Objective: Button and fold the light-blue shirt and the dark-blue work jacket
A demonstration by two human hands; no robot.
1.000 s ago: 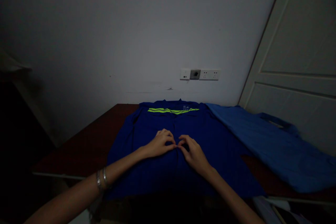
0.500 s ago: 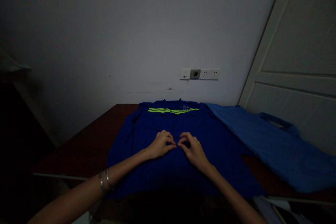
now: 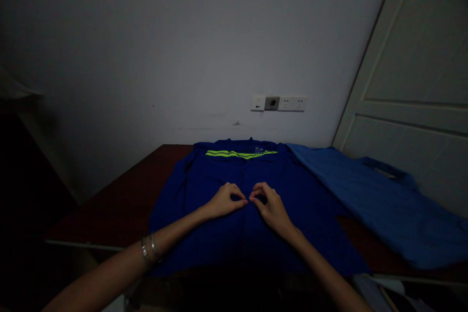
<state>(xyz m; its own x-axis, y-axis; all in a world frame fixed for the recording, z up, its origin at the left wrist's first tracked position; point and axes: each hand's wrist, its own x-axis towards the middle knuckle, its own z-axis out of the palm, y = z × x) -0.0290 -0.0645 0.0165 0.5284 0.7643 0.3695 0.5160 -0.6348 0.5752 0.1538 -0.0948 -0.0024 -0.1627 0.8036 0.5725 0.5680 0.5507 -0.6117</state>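
Note:
A dark blue work jacket (image 3: pixel 219 248) with a yellow-green reflective stripe across its chest lies spread flat, collar away from me. Over the middle of its front, my left hand (image 3: pixel 228 200) pinches thumb and forefinger together at the centre seam. It wears silvery bangles at the wrist. Facing it from the other side, my right hand (image 3: pixel 268 207) is pinched in the same way, its fingertips just short of the left ones. Both pinches are on the jacket's front opening; whether a button or only cloth is between the fingers is too dark and small to tell.
The jacket rests on a dark red table (image 3: pixel 124 200) against a pale wall. A lighter blue garment (image 3: pixel 380 209) lies to the right, partly hanging over the front edge. Sockets (image 3: pixel 292 103) are on the wall, and a panelled door (image 3: pixel 413 126) stands at the right.
Both hands have shifted slightly to the right, still pinched close together at the jacket's centre. The jacket and the lighter garment lie as before.

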